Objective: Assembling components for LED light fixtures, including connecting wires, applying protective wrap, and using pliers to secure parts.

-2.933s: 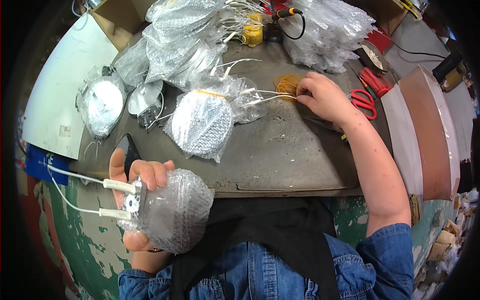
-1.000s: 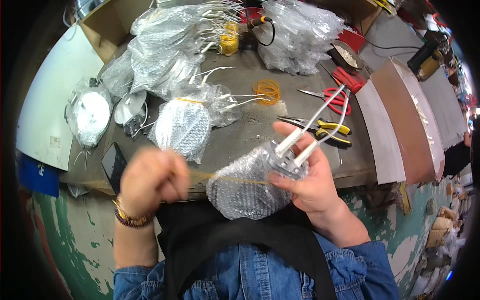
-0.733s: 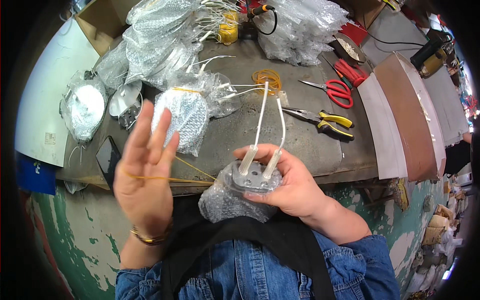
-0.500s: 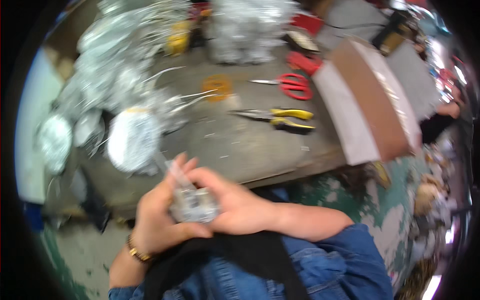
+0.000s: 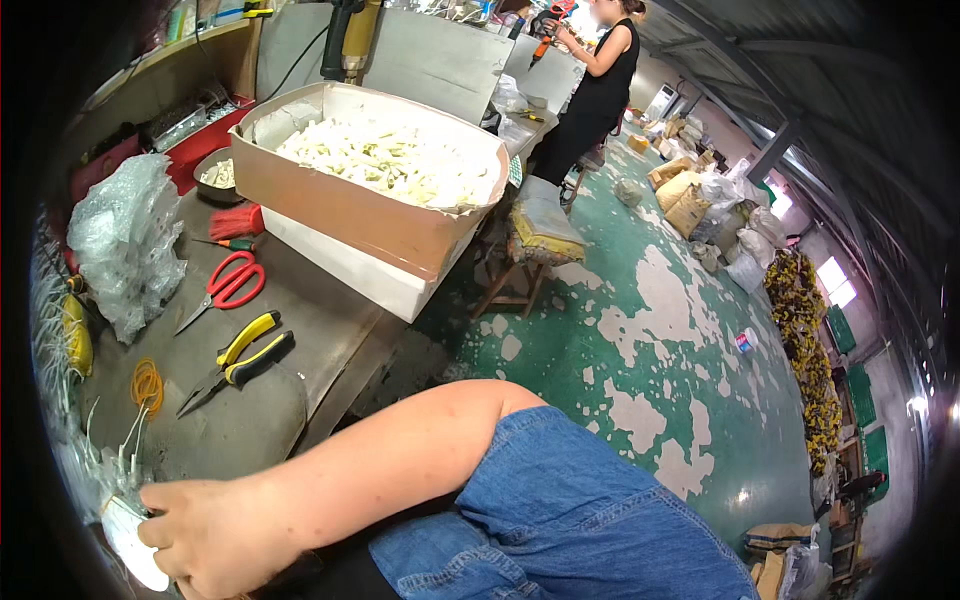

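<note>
**Bubble-wrapped bundle held at the counter's near edge**

Bubble-wrapped bundle, pale and rounded, sits at the lower left rim of the view, against the near edge of the counter. The right hand is closed around its side, fingers curled on the wrap; thin white leads rise from the bundle beside it. The left hand is out of view.

Just beyond, on the grey counter, lies a loop of orange rubber bands. Further in lie yellow-handled pliers, then red-handled scissors, well apart from the hand. A heap of clear bubble wrap stands to the left. An open cardboard box filled with pale pieces stands at the counter's far end. Across the green floor, another person in black stands working at a separate bench.
</note>
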A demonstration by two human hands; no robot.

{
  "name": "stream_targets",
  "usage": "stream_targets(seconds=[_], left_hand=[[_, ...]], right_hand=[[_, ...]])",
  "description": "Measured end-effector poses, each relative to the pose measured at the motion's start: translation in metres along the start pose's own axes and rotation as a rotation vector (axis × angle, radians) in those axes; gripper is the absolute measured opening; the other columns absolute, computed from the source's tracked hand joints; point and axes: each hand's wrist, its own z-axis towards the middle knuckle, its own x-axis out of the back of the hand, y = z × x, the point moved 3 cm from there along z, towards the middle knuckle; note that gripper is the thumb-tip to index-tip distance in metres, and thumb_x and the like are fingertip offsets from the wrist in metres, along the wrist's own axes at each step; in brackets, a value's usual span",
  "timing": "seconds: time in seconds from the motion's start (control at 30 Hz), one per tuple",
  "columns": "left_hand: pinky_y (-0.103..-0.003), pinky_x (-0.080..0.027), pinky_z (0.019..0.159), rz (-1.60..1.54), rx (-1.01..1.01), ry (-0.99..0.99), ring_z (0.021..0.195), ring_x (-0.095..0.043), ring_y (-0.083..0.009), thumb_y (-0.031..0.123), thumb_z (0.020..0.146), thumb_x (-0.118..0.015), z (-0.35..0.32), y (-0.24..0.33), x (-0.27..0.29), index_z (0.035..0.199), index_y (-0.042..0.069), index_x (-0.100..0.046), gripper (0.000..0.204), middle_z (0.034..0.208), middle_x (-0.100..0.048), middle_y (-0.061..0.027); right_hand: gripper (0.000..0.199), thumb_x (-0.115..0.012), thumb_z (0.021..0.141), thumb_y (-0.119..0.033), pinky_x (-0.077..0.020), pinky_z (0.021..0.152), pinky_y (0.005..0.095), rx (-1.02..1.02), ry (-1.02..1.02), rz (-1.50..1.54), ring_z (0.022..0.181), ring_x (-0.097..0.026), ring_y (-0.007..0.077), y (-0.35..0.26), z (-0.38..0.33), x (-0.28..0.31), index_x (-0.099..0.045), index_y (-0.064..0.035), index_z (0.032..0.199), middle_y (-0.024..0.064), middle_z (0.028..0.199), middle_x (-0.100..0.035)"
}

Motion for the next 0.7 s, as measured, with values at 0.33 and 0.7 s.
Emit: stream_targets(seconds=[0.33, 0.7], left_hand=[[-0.030, -0.052, 0.084, -0.894, 0.233, 0.082, 0.094, -0.063, -0.0182, -0.006, 0.085, -0.069, -0.028, -0.032, 0.007, 0.122, -0.006, -0.062, 0.038, 0.111, -0.068, -0.0108], [-0.039, -0.037, 0.109, -0.882, -0.032, 0.162, 0.131, -0.043, -0.0243, 0.027, 0.066, -0.093, -0.047, -0.036, 0.006, 0.153, -0.002, -0.017, 0.118, 0.150, -0.035, -0.0145]], right_hand=[[0.023, -0.073, 0.067, -0.030, -0.0492, 0.081, 0.0439, -0.283, -0.238, 0.656, 0.103, -0.061, 0.0324, 0.041, -0.071, 0.037, -0.074, -0.0100, 0.080, 0.0103, 0.111, -0.065], [0.037, -0.065, 0.091, -0.036, -0.0532, 0.072, 0.0445, -0.712, -0.431, 1.033, 0.086, -0.067, 0.0375, -0.008, -0.056, -0.012, -0.061, -0.0025, 0.105, 0.0180, 0.090, -0.067]])
